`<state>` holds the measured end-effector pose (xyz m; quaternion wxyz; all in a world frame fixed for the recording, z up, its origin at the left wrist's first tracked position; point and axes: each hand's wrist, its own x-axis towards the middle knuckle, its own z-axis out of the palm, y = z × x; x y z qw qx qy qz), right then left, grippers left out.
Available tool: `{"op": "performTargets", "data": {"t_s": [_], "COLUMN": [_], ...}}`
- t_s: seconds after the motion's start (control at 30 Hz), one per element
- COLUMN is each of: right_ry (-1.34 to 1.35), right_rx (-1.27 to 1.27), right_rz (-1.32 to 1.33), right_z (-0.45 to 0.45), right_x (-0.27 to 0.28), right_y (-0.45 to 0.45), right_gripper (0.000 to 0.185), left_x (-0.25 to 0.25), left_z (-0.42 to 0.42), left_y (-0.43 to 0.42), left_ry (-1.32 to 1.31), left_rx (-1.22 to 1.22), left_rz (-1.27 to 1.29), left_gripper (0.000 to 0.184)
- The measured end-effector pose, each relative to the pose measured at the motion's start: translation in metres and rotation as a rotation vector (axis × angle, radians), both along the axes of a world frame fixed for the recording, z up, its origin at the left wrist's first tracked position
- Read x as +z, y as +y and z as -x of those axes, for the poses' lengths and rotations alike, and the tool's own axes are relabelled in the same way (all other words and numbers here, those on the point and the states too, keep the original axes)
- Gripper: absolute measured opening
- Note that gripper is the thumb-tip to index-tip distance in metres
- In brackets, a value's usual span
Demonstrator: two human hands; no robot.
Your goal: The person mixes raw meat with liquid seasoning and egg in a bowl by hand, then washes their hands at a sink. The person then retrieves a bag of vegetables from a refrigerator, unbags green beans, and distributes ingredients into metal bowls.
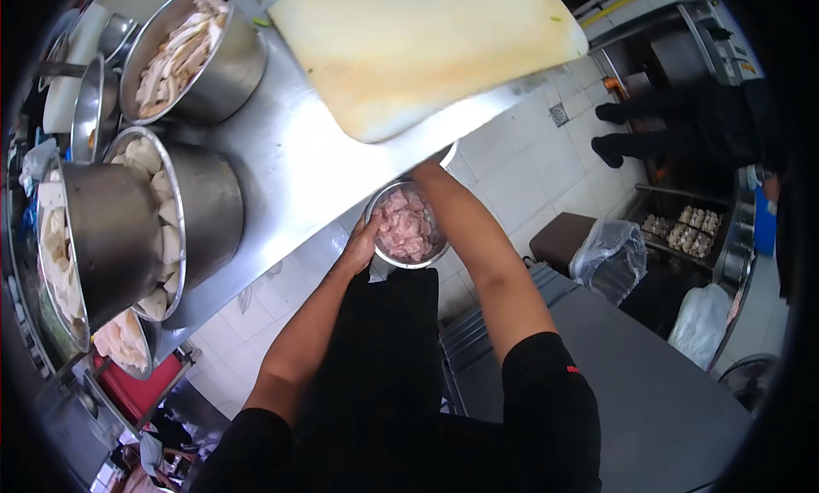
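Observation:
A metal bowl (pixel 438 247) full of pale pink raw meat pieces (pixel 404 226) is held just below the table's edge, in front of my body. My left hand (pixel 362 244) grips its left side, with the thumb at the rim. My right arm passes over the bowl's right side. My right hand (pixel 426 171) reaches to the table's edge beside a white rounded rim (pixel 450 154); its fingers are hidden there, so what they touch does not show.
A worn cutting board (pixel 409 58) lies on the steel table (pixel 281 152). Deep metal pots (pixel 213 75) of sliced and whole pale food crowd the left. A grey surface (pixel 589 365) is at my right. Another person's dark legs (pixel 657 109) stand at upper right, near a tray (pixel 695 233).

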<state>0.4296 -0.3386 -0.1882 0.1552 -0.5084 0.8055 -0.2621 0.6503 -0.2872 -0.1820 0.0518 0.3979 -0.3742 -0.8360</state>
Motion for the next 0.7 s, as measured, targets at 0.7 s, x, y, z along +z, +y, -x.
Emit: {"op": "performTargets", "data": {"t_s": [0.7], "right_ry": [-1.123], "right_rx": [-0.446], "right_rz": [-0.055], "right_z": [0.038], "right_x": [0.141], "right_y": [0.126], "right_gripper": [0.025], "left_x": [0.014], "left_z": [0.039], "left_y": [0.028], "left_ry": [-0.107], "left_rx": [-0.142], "left_rz": [0.2], "left_gripper": [0.071]}}
